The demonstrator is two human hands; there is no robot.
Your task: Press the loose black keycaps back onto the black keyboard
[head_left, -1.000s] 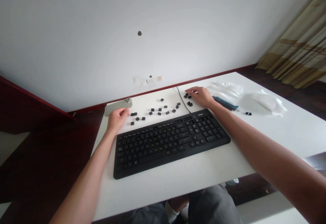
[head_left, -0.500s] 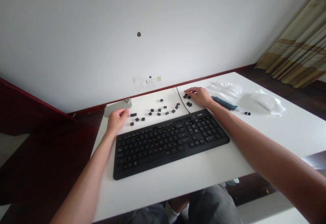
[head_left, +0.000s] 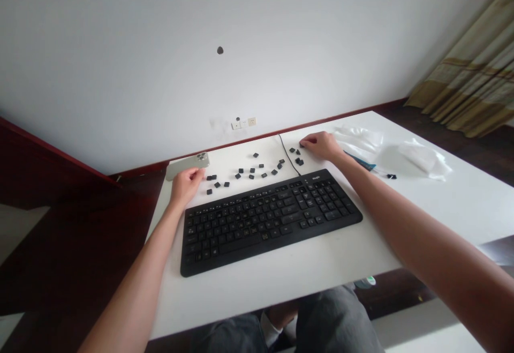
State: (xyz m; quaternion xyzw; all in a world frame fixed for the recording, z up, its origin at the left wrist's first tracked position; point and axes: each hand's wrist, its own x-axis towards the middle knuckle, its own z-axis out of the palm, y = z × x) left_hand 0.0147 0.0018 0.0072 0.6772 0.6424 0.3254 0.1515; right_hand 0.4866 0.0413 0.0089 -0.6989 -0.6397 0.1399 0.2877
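Observation:
A black keyboard (head_left: 244, 240) lies on the white table, with several key positions bare of their caps. Behind it, loose black keycaps (head_left: 261, 166) are scattered in a loose band. My right hand (head_left: 320, 145) is at the right end of that band, its fingertips pinched on a small dark keycap (head_left: 302, 145) that is mostly covered. A few other keycaps (head_left: 299, 162) lie just left of and below it. My left hand (head_left: 187, 184) rests by the left end of the band, thumb and fingers pressed together; I cannot make out anything in them.
A phone (head_left: 182, 165) lies behind my left hand. The keyboard cable (head_left: 289, 155) runs to the table's back edge. On the right are a blue packet (head_left: 361, 161), a clear plastic bag (head_left: 361, 137), a crumpled white bag (head_left: 425, 157) and small black pieces (head_left: 391, 177).
My right hand has drawn slightly right, away from the small keycap cluster, with a keycap at its fingertips. The left hand stays in place. The camera view has shifted slightly.

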